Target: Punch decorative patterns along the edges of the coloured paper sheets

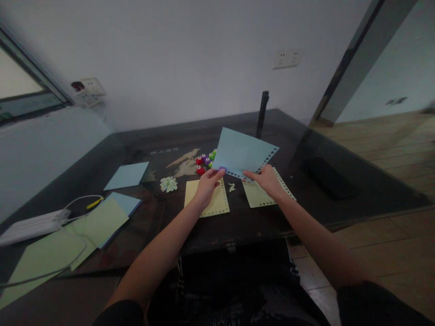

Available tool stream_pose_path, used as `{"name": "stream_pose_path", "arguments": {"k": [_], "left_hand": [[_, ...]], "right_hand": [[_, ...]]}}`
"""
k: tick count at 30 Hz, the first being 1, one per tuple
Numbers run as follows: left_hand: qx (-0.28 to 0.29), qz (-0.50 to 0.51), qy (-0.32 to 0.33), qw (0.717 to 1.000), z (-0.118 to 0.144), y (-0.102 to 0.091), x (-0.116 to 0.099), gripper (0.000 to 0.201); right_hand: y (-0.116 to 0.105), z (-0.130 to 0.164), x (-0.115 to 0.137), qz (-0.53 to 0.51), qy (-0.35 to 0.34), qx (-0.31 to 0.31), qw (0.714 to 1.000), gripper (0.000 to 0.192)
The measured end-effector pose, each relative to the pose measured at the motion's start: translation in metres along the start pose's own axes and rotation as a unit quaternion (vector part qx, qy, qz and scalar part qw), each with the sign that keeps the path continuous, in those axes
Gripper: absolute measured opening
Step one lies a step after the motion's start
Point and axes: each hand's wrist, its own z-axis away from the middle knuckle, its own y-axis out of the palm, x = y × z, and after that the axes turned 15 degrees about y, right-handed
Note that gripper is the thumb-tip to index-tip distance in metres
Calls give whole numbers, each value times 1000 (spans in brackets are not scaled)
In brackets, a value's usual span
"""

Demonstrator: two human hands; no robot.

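A light blue sheet of paper (243, 149) is held tilted above the table, with rows of small punched holes along its right and near edges. My right hand (267, 179) pinches its near edge toward the right corner. At its near left corner, my left hand (209, 183) is closed on a small purple paper punch (222, 170), mostly covered by the fingers. Below lie two pale yellow sheets with punched edges, a left one (207, 199) and a right one (260, 197). Small paper cut-outs (232, 187) lie between them.
Several red, purple and green punches (200, 170) stand behind the left hand. A pile of paper bits (168, 184) lies left of them. Further left are blue sheets (128, 175), yellow sheets (98, 222) and a white power strip (34, 226) with a cable. A black upright post (262, 113) stands behind.
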Motion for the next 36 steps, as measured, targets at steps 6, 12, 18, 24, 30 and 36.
{"name": "stream_pose_path", "arguments": {"k": [6,12,18,24,30,36], "left_hand": [[8,-1,6,1000,-1,-1,1,29],[7,-10,12,1000,-1,-1,1,28],[8,-7,17,1000,-1,-1,2,26],[5,-9,21,1000,-1,-2,2,28],[-2,-13,25,1000,0,-1,2,27],[0,-11,24,1000,-1,-1,1,27]], "right_hand": [[0,0,0,1,-2,-4,1000,24],[1,-1,0,-8,-6,-4,1000,25],[1,0,2,-11,-5,-4,1000,23],[1,2,4,-13,6,0,1000,24],[1,2,6,-4,1,-9,1000,25],[2,3,8,-10,11,-3,1000,23]]}}
